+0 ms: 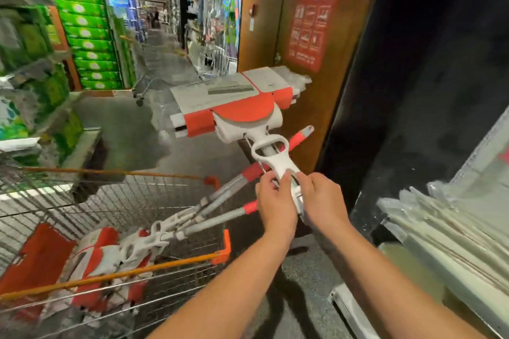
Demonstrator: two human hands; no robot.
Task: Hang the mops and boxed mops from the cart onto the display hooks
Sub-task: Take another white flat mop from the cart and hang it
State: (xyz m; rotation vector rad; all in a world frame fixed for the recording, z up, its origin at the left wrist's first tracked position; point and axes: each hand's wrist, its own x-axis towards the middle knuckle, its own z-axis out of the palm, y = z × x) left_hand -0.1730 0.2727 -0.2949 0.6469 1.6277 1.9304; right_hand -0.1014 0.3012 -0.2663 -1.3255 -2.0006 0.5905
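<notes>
head: mop (248,113) over open floor (124,124) beside cart (165,262)

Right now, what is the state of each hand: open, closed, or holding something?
Left hand: closed, holding the mop at its white frame.
Right hand: closed, holding the same mop.

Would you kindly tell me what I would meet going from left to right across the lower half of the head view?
Cart → left hand → mop handle → right hand → silvery packs.
</notes>
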